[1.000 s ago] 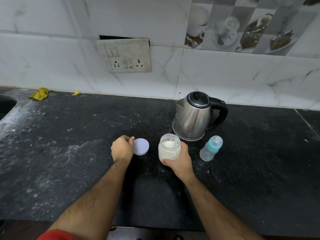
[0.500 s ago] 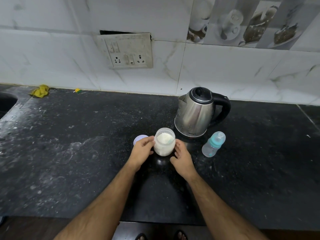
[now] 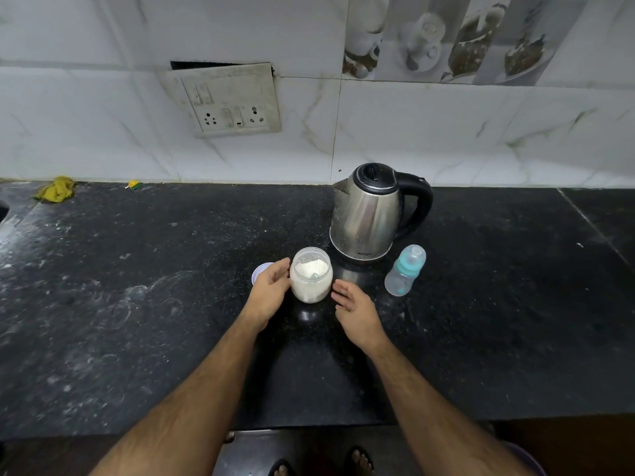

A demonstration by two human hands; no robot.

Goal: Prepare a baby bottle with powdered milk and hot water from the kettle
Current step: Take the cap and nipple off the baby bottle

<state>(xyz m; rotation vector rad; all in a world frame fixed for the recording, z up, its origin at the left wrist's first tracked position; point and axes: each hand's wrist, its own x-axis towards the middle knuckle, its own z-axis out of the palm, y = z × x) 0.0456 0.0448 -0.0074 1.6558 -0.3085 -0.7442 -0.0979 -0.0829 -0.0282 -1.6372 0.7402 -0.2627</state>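
Observation:
An open jar of white milk powder (image 3: 311,276) stands on the black counter (image 3: 137,304), with a small scoop partly buried in the powder. Its pale lid (image 3: 260,271) lies flat just left of it, half hidden by my left hand (image 3: 269,292). That hand rests against the jar's left side, fingers spread. My right hand (image 3: 354,307) is open, a little to the jar's right and apart from it. A steel kettle (image 3: 369,214) with a black handle stands behind. A clear baby bottle (image 3: 405,271) with a teal collar stands to the kettle's right.
A wall socket plate (image 3: 228,101) hangs on the tiled wall above the counter. A yellow cloth (image 3: 56,190) and a small yellow-green scrap (image 3: 134,184) lie at the back left. The counter's front edge runs near the bottom; my feet show below it.
My right hand has let go of the jar, which now stands on the counter. My left hand left the lid and came to the jar's left side.

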